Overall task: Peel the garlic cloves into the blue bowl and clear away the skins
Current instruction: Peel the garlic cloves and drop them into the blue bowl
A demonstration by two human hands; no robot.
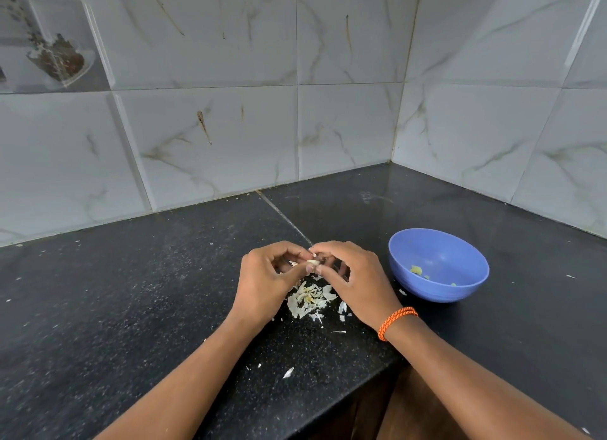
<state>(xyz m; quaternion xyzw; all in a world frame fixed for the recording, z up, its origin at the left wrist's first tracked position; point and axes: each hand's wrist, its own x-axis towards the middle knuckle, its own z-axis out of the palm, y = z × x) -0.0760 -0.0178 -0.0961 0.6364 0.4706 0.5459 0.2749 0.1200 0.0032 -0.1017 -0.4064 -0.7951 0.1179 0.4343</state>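
Observation:
A small pale garlic clove [312, 262] is held above the black counter between both hands. My left hand [267, 277] pinches it with thumb and fingers from the left. My right hand [353, 275] pinches it from the right, fingers curled over it. Directly under the hands lies a pile of white garlic skins [310, 300]. The blue bowl [438, 265] stands to the right of my right hand, with a few peeled pale-yellow cloves [417, 270] inside.
Loose skin flakes [288, 372] are scattered on the black granite counter [131, 308] toward its front edge. Tiled walls meet in a corner behind the bowl. The counter's front edge cuts in at the lower middle, near my right forearm.

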